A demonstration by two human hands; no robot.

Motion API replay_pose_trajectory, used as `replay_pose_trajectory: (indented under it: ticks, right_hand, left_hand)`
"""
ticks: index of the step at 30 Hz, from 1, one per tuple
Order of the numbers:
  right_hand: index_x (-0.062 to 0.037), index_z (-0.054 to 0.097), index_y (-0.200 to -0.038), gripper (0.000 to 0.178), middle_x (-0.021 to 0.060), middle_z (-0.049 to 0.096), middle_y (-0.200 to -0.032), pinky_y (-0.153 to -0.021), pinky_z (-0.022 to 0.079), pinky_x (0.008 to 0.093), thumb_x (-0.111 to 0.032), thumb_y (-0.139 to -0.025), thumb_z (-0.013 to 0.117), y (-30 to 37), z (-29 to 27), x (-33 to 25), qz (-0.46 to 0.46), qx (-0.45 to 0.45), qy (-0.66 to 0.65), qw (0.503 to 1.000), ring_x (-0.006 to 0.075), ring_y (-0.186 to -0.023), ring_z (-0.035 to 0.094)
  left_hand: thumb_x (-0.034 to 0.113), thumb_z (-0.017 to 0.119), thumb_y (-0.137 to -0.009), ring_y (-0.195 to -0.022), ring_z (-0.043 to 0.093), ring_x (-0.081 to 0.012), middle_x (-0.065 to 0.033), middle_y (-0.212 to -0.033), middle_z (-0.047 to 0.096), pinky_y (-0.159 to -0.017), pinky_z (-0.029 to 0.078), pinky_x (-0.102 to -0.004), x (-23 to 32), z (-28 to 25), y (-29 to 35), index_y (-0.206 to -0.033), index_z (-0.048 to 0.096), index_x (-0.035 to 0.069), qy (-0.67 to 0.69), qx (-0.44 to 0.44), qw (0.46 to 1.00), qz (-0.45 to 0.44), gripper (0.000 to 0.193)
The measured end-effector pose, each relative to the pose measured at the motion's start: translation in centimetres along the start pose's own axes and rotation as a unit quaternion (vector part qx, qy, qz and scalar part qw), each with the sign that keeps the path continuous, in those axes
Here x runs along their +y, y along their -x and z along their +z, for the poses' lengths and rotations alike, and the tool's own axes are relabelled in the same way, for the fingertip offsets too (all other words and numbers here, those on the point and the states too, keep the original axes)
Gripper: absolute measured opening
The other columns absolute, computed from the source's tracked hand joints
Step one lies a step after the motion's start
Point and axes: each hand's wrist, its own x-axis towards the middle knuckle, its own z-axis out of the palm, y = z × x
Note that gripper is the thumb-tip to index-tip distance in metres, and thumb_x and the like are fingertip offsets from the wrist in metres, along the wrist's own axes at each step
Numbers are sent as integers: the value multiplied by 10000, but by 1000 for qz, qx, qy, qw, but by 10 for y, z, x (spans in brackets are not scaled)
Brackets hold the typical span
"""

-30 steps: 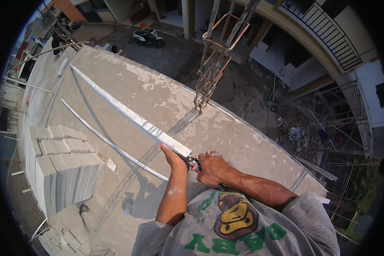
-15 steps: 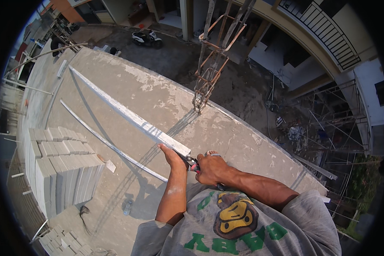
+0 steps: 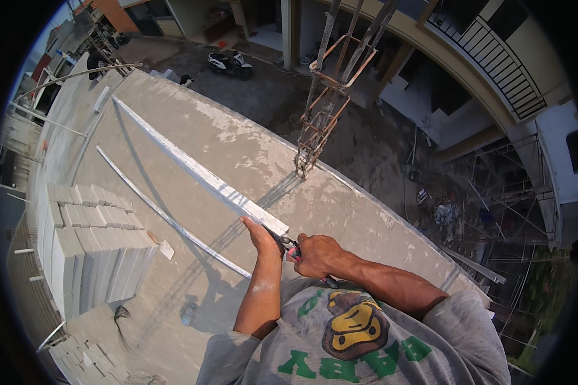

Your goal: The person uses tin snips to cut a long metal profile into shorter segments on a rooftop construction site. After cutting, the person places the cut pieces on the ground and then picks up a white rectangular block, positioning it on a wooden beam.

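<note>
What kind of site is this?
Most likely a building site, on a raised concrete slab: an upright rebar cage near its edge, stacked pale blocks, and scaffolding at the right.

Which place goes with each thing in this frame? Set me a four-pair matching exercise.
1. pink-and-black tool
2. scooter
3. pale blocks
4. rebar cage

A. stacked at the picture's left
B. in the right hand
C. upright by the slab's edge
D. on the ground below

Pairs: 1-B; 2-D; 3-A; 4-C
</note>
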Motion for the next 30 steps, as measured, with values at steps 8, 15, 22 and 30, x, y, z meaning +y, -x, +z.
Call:
replay_pose_trajectory:
  ticks: [8,15,22,30]
  right_hand:
    - [124,525,-1146,562,285,683,-914,-856,513,409,-274,-756,601,2,-6,-11,34,-28,25,999,397,-951,673]
    - [114,526,-1158,579,270,688,-898,-857,517,402,-310,-772,606,2,-10,-10,16,-28,38,999,377,-927,684]
    - [105,524,-1174,600,283,670,-989,-880,507,417,-329,-769,613,3,-12,-11,27,-37,34,998,391,-994,661]
    - [66,524,-1189,641,297,627,-1109,-924,465,416,-359,-729,662,30,-33,26,-46,-103,35,993,388,-1090,611]
  left_hand:
    - [703,296,-960,-1312,441,-278,-118,-1464,448,-1111,311,-366,-4,2,-9,-1475,368,30,42,20,999,15,850]
    - [698,293,-964,-1271,481,-284,-116,-1433,478,-1083,349,-364,-2,2,-7,-1464,382,33,45,20,999,9,837]
    - [687,346,-961,-1261,491,-266,-106,-1419,492,-1071,365,-356,-1,2,-8,-1442,414,45,64,14,998,12,805]
    - [661,502,-922,-1257,507,-266,-95,-1407,509,-1060,405,-408,37,15,24,-1424,430,66,39,-38,998,23,782]
